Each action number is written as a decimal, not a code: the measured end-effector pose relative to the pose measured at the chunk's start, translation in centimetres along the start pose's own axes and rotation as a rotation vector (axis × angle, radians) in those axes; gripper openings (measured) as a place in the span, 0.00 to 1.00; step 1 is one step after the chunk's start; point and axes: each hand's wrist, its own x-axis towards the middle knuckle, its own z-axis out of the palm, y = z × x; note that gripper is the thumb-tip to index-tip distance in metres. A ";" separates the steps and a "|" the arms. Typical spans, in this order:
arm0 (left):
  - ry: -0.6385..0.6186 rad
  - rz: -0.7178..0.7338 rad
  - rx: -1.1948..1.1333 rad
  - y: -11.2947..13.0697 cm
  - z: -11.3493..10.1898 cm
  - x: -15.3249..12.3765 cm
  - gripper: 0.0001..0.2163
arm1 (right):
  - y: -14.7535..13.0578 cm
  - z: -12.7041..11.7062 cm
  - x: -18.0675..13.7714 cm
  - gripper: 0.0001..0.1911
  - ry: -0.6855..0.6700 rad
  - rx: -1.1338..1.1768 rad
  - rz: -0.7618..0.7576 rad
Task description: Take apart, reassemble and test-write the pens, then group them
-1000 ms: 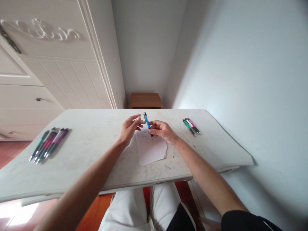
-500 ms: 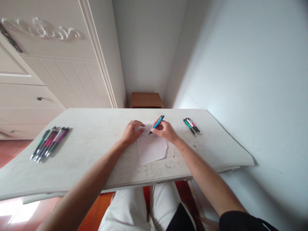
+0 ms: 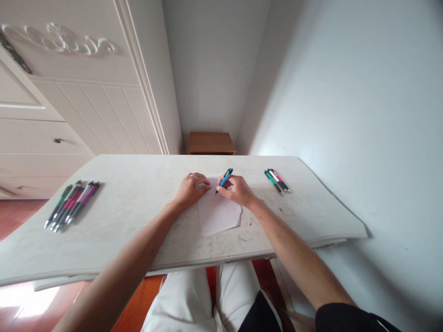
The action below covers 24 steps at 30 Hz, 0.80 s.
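A blue pen (image 3: pixel 226 176) with black ends is gripped in my right hand (image 3: pixel 238 190), its tip down at the paper. Under both hands lies a sheet of lined paper (image 3: pixel 218 215) with a torn right edge and scribbled writing near its top. My left hand (image 3: pixel 192 189), with a ring on one finger, rests on the sheet's upper left edge, fingers stretched out and bent a little. To the right of my right hand, a few pens (image 3: pixel 277 180) in green, white and pink lie side by side.
At the left of the white table (image 3: pixel 138 184) lie several pens (image 3: pixel 72 205) in green, pink and purple. A wall (image 3: pixel 363 115) borders the right side, and a white cabinet (image 3: pixel 104 106) stands beyond the left. A small brown wooden stand (image 3: pixel 212 142) sits behind the table.
The blue pen in my right hand has tipped slightly, its upper end lower and a little to the left. My left hand stays on the paper.
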 end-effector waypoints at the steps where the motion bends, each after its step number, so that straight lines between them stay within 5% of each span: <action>1: -0.001 0.001 0.002 0.0 0.0 0.0 0.07 | 0.0 0.0 0.0 0.06 0.008 -0.004 0.001; 24: -0.029 0.046 0.159 0.3 -0.2 -0.1 0.08 | -0.3 -0.5 0.1 0.08 -0.024 0.043 0.023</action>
